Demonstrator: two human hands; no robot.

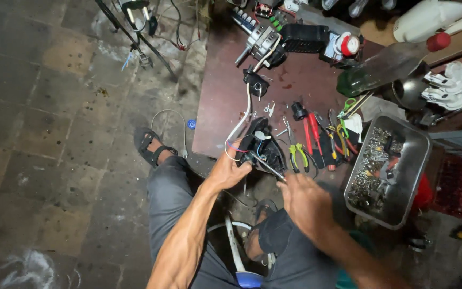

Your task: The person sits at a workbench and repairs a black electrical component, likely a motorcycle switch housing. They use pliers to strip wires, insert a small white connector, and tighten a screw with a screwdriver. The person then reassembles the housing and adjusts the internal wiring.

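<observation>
My left hand (230, 170) grips a black plastic housing (263, 144) with red, blue and white wires at the near edge of a dark red table (220, 101). A white cable (248, 104) runs from it up to a small black part and a motor (260, 43). My right hand (306, 203) holds a thin metal tool (268, 167) whose tip rests against the housing.
Pliers and screwdrivers (316, 142) with red and green handles lie right of the housing. A metal tray (402, 200) of screws sits at the right. Bottles, a black box and a metal bowl crowd the table's back. My sandalled foot (151, 147) rests on the tiled floor.
</observation>
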